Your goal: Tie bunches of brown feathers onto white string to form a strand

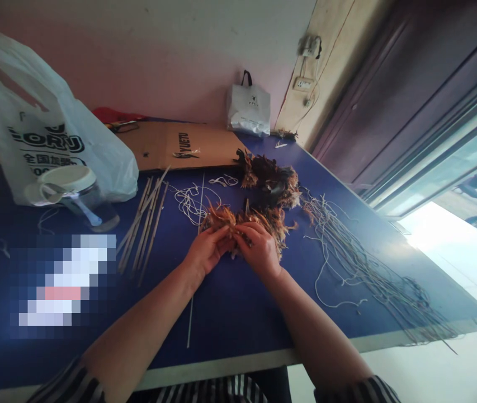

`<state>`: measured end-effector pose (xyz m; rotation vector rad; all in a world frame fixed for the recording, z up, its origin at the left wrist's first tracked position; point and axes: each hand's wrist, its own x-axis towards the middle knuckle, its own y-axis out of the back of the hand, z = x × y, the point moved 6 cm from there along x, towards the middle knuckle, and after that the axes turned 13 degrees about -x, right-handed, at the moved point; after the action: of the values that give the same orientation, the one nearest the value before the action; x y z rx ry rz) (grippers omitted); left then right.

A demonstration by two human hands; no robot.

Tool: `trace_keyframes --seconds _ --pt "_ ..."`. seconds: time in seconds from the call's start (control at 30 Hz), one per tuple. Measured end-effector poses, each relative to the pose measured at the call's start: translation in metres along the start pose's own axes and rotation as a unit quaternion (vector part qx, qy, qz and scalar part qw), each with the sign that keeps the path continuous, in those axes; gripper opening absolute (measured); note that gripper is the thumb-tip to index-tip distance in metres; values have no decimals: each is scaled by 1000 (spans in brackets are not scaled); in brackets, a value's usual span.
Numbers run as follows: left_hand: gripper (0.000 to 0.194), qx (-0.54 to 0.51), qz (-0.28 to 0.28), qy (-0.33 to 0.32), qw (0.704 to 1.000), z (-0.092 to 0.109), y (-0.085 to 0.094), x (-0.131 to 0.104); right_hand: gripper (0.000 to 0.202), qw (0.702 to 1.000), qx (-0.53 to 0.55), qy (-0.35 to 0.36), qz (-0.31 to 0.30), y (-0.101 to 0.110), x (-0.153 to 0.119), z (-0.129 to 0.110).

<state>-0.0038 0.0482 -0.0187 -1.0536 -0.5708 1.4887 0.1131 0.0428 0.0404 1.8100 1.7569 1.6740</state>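
Feather bundle (225, 216), long axis apparently left-to-right

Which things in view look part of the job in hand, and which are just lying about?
Likely part of the job:
- brown feathers, pinched by left hand and right hand
- dark feather bundle behind
- loose strings at right
- possibly thin sticks

Likely just lying about:
- printed white plastic bag
- clear lidded jug
- YUETU cardboard
- white carrier bag

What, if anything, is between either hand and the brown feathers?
Nothing visible: the left hand and right hand both pinch at the brown feathers. The tangled white string lies off to the left, outside the gap between the hands.
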Motion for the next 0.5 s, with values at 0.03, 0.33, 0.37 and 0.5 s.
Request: trace_keyframes --seconds 0.03,0.33,0.37,0.5 --pt "11 -5 5 -5 1000 -1 0 0 24 1000 -12 10 0 -2 -1 0" --pt "8 -50 12 -36 998 -7 -3 -6 28 999 -40 32 -4 -12 -4 -6" --pt "8 -54 14 -43 998 -7 -4 -7 28 999 -36 32 -4 -13 -4 -8" --pt "10 -72 32 -71 994 -7 -3 -8 29 999 -45 28 -6 -16 -7 -11"
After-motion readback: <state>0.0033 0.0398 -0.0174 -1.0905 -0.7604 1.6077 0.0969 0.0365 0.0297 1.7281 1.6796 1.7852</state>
